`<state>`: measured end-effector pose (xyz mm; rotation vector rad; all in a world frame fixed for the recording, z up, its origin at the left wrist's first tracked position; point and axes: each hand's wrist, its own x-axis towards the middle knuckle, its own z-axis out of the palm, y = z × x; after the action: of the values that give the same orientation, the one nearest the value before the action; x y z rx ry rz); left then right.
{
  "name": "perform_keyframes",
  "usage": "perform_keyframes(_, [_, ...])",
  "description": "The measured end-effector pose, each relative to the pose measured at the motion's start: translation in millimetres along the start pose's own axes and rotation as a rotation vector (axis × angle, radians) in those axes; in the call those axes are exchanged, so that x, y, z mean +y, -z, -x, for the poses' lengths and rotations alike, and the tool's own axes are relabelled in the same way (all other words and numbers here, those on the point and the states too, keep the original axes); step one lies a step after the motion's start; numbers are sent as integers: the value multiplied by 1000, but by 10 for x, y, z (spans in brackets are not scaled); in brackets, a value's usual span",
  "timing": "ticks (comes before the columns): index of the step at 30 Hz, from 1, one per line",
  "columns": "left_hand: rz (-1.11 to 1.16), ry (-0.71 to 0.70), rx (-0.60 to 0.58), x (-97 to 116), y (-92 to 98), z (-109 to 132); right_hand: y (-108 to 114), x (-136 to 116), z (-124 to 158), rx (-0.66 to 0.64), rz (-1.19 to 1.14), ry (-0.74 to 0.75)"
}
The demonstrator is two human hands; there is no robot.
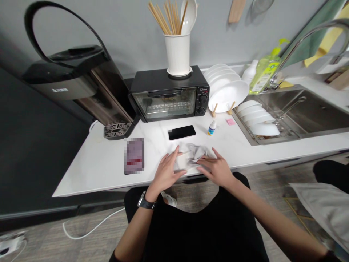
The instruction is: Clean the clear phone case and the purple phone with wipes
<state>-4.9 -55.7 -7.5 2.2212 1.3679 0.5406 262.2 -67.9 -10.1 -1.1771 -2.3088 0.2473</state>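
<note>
On the white counter, close to its front edge, lies a pale rectangular object; I cannot make out its exact kind. My left hand holds its left side, with fingers along the far edge and thumb along the near one. A crumpled light grey cloth covers its right part. My right hand has its fingers on this cloth, partly tucked into the folds. Just beyond the hands are a black-screened phone lying flat and a small white dropper bottle standing upright.
A blurred-out purple item lies to the left. Behind stand a water dispenser, a toaster oven bearing a white utensil holder, and racked plates. The sink is at right, near a pink note.
</note>
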Motion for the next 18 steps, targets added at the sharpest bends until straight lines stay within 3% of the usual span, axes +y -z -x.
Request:
perform_keyframes(3, [4,8,-14,13,9,-13,-23,55,-98,38,97,-68])
perform_keyframes(7, [-4,8,-28,-14,1,-11,-318,-381,-281,-20,1,41])
perform_keyframes(9, [-14,5,-27,-30,-8,-3,-353,-498,-261,-74,-82,99])
perform_keyframes(11, [-21,1,-20,-37,-15,5,-249,-400,-165,-95,-114,102])
perform_keyframes(15, [-9,-8,-10,-23,-20,10,96,119,-3,-89,-5,6])
perform_keyframes(18, [-3,-8,-8,-12,-16,4,90,162,-94,-55,104,-37])
